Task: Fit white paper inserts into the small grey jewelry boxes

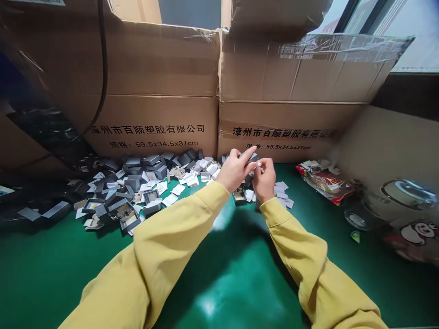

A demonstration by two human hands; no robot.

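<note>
Yellow sleeves (174, 233) cross the glossy green tabletop (206, 283), covering part of its near side. The heap of small grey boxes (133, 183), mixed with white inserts (178, 189), is the landmark here. Well right of the heap, near a scrap of green wrapper (356, 236), is a blurred clear container (384, 208). Just right of the heap, the left hand (235, 171) grasps a small grey box (254, 157); the right hand (265, 183) has thumb and finger together at it, though whether they pinch it I cannot tell. The hands partly hide more boxes and inserts beneath. Farther right of the heap lies a red snack packet (325, 183). Behind the heap stand printed cardboard panels (157, 68), a black cable (103, 59) hanging before them, and a window (363, 18) beyond, to its right.
</note>
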